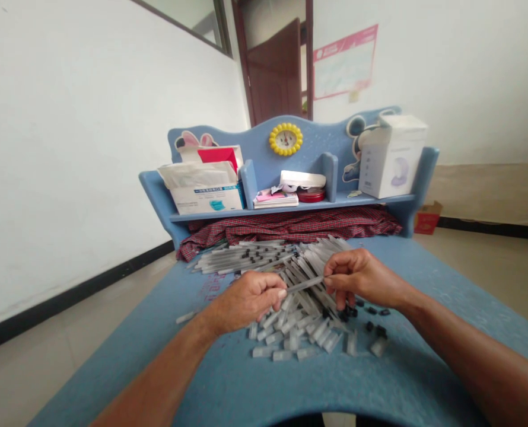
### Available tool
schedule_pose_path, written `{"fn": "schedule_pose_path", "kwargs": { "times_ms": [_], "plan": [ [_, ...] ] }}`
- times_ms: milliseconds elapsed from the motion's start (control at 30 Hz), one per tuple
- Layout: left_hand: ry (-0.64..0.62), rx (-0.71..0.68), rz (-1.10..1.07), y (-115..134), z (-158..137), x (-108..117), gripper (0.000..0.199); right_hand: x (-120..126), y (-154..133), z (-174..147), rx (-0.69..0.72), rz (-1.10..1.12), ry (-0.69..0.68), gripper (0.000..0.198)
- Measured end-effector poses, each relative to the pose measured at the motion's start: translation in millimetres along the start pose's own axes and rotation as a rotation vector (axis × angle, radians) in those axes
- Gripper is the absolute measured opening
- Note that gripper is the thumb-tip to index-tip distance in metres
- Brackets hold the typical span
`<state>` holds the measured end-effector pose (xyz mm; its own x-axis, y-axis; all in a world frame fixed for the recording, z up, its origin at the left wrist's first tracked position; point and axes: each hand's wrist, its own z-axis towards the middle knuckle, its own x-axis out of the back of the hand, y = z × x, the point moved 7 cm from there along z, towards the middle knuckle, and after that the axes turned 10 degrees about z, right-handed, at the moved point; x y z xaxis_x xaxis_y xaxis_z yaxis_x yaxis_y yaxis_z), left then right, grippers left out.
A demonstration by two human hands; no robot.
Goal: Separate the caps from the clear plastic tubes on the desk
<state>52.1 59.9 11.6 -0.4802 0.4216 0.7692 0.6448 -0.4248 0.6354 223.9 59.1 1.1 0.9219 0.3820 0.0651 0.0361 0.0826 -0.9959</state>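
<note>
Above the short translucent pieces (293,340), both hands (255,295) (352,274) pinch a slim tube (305,285), its ends hidden.

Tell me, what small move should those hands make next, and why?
Perhaps the right hand should press gently inward on its end of the thin tube: it pinches the tube there, while the left hand grips the other end. That grip hides the tip, so it's only a guess.
</note>
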Motion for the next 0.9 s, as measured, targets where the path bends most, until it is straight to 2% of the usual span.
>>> {"fn": "schedule_pose_path", "kwargs": {
  "times_ms": [67, 133, 200, 300, 400, 467, 567, 633, 733, 800, 900],
  "plan": [
    [-0.006, 0.012, -0.014, -2, -1, 3, 0.025, 5, -3, -1, 0.002, -0.008, -0.013, 0.015],
    [0.012, 0.02, -0.025, -6, -1, 12, 0.026, 20, -9, -1, 0.039, 0.02, 0.044, 0.018],
    [0.068, 0.033, -0.016, -15, -1, 27, 0.028, 43, -17, -1, 0.107, 0.061, 0.195, 0.019],
    [0.23, 0.108, 0.021, -34, 0, 52, 0.029, 74, -24, -5, 0.192, 0.011, 0.463, 0.018],
    [0.341, 0.186, 0.048, -50, 2, 61, 0.028, 73, -28, -8, 0.23, -0.233, 0.539, 0.014],
    [0.321, 0.188, 0.066, -51, 5, 55, 0.028, 57, -35, -9, 0.292, -0.483, 0.484, 0.013],
    [0.245, 0.164, 0.097, -44, 8, 41, 0.028, 28, -38, -11, 0.349, -0.804, 0.318, 0.013],
    [0.216, 0.152, 0.114, -37, 8, 34, 0.027, 18, -30, -10, 0.243, -0.818, 0.16, 0.012],
    [0.203, 0.138, 0.118, -29, 7, 30, 0.025, 16, -14, -10, -0.002, -0.646, -0.022, 0.009],
    [0.198, 0.134, 0.109, -26, 6, 29, 0.025, 23, -11, -13, -0.087, -0.607, -0.042, 0.01],
    [0.196, 0.137, 0.093, -23, 5, 27, 0.024, 35, -10, -15, -0.161, -0.692, -0.026, 0.014]
  ]
}}
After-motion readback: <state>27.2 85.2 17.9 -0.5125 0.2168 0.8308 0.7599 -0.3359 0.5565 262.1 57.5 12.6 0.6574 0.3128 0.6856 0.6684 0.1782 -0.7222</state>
